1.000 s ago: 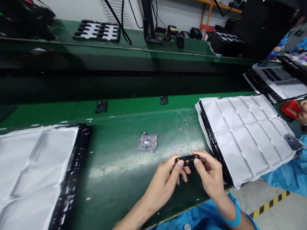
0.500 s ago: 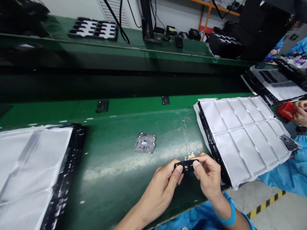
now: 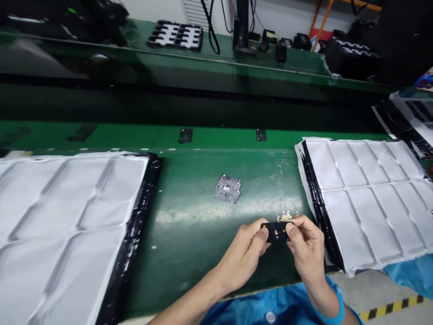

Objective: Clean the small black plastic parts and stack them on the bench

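Note:
Between my two hands is a small flat black plastic part [image 3: 278, 231] with cut-outs and a yellow spot at its left end. My left hand [image 3: 248, 246] pinches its left end between thumb and fingers. The right end is gripped by my right hand [image 3: 306, 243], thumb on top. Just behind the part, a little heap of pale small pieces [image 3: 286, 216] lies on the green table [image 3: 189, 253]. Farther left rest some grey plates [image 3: 228, 188], overlapping one another.
Stacked trays under white sheeting stand at left [image 3: 91, 194] and right [image 3: 368, 198]. Two black parts [image 3: 186, 135] [image 3: 261, 135] lie on the green strip behind, with a blurred dark piece [image 3: 83, 132] farther left. A raised shelf [image 3: 216, 56] runs along the back.
The view has swung left, so the things on the table appear farther right. Both hands still hold the black part, whose flat face now shows more toward me.

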A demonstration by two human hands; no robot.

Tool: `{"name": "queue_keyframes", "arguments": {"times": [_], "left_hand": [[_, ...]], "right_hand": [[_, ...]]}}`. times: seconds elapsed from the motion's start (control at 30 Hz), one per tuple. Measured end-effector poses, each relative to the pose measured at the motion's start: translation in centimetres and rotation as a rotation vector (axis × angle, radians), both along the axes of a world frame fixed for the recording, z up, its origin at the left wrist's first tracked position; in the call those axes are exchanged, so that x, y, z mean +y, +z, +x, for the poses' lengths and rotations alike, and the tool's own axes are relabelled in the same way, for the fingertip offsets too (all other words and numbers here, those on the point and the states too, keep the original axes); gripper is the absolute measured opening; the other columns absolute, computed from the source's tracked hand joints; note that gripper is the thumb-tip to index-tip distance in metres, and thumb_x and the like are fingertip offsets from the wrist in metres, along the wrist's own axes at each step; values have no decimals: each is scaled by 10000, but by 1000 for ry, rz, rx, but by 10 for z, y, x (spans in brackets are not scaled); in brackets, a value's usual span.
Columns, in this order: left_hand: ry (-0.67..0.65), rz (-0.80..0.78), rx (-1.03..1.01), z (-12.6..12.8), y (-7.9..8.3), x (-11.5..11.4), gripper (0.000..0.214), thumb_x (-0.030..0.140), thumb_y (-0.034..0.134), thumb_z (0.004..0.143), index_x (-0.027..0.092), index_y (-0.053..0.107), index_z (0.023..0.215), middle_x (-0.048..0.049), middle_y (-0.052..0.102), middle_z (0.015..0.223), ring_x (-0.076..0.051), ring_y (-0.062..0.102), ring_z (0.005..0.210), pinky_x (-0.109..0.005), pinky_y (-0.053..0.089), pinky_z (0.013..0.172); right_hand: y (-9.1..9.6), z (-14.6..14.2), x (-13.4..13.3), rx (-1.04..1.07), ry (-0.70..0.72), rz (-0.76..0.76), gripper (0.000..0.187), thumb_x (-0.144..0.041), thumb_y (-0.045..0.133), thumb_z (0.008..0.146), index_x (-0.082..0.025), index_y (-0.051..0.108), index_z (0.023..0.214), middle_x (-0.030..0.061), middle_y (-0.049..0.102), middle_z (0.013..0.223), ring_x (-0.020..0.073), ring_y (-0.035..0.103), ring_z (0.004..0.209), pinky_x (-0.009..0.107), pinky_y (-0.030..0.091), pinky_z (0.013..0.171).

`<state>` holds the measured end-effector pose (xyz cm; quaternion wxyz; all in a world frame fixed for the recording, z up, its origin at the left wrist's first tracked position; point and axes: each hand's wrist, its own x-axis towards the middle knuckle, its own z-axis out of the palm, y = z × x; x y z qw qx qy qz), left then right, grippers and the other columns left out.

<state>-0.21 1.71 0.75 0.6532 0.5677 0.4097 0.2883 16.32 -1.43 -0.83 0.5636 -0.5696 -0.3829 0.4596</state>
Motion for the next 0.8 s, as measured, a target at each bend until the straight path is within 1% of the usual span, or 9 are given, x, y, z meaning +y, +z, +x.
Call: {"name": "queue_keyframes", "arguments": {"times": [0.07,0.17,0.37,0.47,0.57,0.6,0.67,0.73,0.8], "left_hand": [[39,-10,-6,0,-3,0,403,453,346,1092,231,429,766,69,393,606,-115,356,527,-238,303,511],[44,-5,-8,-1,-6,-1,427,492,362,1092,229,435,763,67,391,615,-116,358,537,-232,302,502],[76,-6,-14,-1,-8,-1,449,506,366,1075,218,461,745,59,381,603,-117,345,543,-233,263,492],[121,-83,-52,1,-9,0,435,506,401,1037,214,465,720,55,387,601,-112,338,545,-228,249,486],[169,-218,-125,2,-8,1,398,483,450,982,227,418,679,75,351,557,-94,290,505,-224,220,472],[183,-256,-147,2,-8,1,391,475,464,968,233,395,669,85,331,538,-85,265,486,-222,207,466],[210,-304,-173,3,-6,0,393,474,486,957,240,368,664,100,311,518,-72,232,461,-218,191,457],[210,-312,-182,3,-3,-3,415,501,504,965,239,374,671,99,337,519,-66,249,451,-213,198,451],[183,-314,-200,2,0,-6,426,540,526,972,232,407,703,91,381,537,-71,298,455,-210,222,450]], "right_hand": [[3,0,0,-20,29,-1,275,-376,704,963,-199,630,766,-73,464,575,80,359,455,196,307,429],[6,-1,0,-66,45,21,256,-365,698,972,-193,668,784,-64,493,573,84,397,451,195,339,432],[9,-2,-1,-169,50,92,215,-302,669,997,-196,705,813,-37,570,620,93,454,473,198,369,442],[8,-3,-6,-294,65,179,166,-224,644,1007,-208,753,883,-10,638,691,122,560,557,214,450,513],[5,-4,-13,-416,91,273,150,-159,653,993,-225,788,995,19,700,786,155,644,683,247,520,628],[4,-5,-14,-417,100,266,147,-162,658,993,-225,790,1013,24,710,805,159,654,699,252,528,645],[2,-4,-14,-318,116,168,118,-216,662,1013,-214,780,1007,16,693,773,140,631,632,238,509,592],[0,-2,-12,-139,140,27,155,-307,660,1035,-197,759,988,-17,629,687,104,553,518,212,445,501],[-2,2,-9,19,168,-67,219,-384,675,1034,-181,745,989,-46,562,626,80,472,452,197,372,446]]}}
